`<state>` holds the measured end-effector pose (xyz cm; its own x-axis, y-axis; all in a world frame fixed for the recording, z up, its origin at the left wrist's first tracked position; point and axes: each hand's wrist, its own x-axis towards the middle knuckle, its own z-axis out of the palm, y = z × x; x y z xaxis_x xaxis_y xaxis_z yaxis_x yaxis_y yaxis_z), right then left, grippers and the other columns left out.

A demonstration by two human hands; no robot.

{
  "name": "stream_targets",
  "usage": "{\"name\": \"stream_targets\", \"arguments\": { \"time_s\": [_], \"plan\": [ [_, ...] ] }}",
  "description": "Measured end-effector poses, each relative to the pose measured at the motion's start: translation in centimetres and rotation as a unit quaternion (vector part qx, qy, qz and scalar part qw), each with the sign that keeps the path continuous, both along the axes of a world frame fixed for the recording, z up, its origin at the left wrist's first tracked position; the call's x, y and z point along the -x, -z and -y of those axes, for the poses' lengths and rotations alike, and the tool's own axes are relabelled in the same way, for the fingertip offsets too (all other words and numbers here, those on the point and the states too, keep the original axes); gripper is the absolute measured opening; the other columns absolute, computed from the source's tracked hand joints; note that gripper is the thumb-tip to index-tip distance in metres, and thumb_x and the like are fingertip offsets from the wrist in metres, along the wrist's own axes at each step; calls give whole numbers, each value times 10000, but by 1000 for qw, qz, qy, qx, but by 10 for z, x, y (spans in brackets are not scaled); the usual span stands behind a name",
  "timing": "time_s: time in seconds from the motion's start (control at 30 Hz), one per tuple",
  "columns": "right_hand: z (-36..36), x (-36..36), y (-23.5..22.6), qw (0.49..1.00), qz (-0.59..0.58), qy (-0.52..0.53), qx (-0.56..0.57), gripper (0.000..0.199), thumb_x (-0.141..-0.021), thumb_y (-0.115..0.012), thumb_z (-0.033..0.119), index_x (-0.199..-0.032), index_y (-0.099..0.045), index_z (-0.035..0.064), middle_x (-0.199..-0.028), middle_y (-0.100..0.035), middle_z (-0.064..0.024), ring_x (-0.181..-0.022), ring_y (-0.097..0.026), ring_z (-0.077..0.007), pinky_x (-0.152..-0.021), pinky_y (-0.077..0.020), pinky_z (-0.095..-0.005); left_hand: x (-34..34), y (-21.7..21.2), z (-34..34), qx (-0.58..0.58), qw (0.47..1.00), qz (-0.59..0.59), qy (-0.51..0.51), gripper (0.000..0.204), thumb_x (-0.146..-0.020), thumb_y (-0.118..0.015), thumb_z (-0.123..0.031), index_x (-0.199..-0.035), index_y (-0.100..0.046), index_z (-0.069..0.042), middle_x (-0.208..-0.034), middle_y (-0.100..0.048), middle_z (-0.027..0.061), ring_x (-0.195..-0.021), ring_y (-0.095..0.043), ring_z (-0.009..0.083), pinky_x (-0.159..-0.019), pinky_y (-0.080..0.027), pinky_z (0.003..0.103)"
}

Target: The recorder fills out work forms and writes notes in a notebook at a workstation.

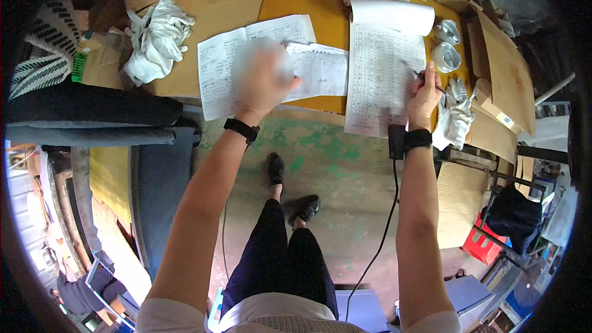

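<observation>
- Pen: gripped in right hand, tip on long printed sheet at right of desk.
- Left hand: blurred, grip impossible to tell, resting on open ledger pages.
- White gloves just right of sheet; white cloth far left.
</observation>
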<state>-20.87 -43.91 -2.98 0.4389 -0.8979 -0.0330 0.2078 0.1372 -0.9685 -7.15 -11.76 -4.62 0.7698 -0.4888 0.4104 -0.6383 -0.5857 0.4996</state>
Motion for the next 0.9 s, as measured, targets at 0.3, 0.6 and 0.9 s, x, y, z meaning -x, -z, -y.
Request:
{"name": "stream_targets", "arguments": {
  "time_s": [0.3,0.6,0.9],
  "plan": [
    [18,13,4,978,148,-74,-127,226,-975,-635,301,-877,-526,128,-727,-514,30,-624,-467,-60,-548,-404,-184,19,1,-16,-23,992,95,76,296,-797,-762,-291,-1064,-729,-167,-994,-552,42,-884,-578,236,-745,-498,373],
    [21,23,14,963,238,-71,-107,160,-984,-617,222,-880,-566,111,-773,-566,7,-679,-524,-100,-668,-474,-256,31,-3,-14,-97,987,102,82,291,-890,-671,-243,-1166,-688,-153,-1097,-521,71,-968,-539,271,-824,-477,402],
    [28,32,9,932,315,-66,-169,211,-966,-638,301,-980,-590,96,-764,-545,15,-691,-497,-106,-697,-455,-275,35,-2,-11,-112,986,90,81,321,-919,-638,-227,-1228,-653,-142,-1106,-510,87,-994,-540,286,-846,-475,407]
  ]
}}
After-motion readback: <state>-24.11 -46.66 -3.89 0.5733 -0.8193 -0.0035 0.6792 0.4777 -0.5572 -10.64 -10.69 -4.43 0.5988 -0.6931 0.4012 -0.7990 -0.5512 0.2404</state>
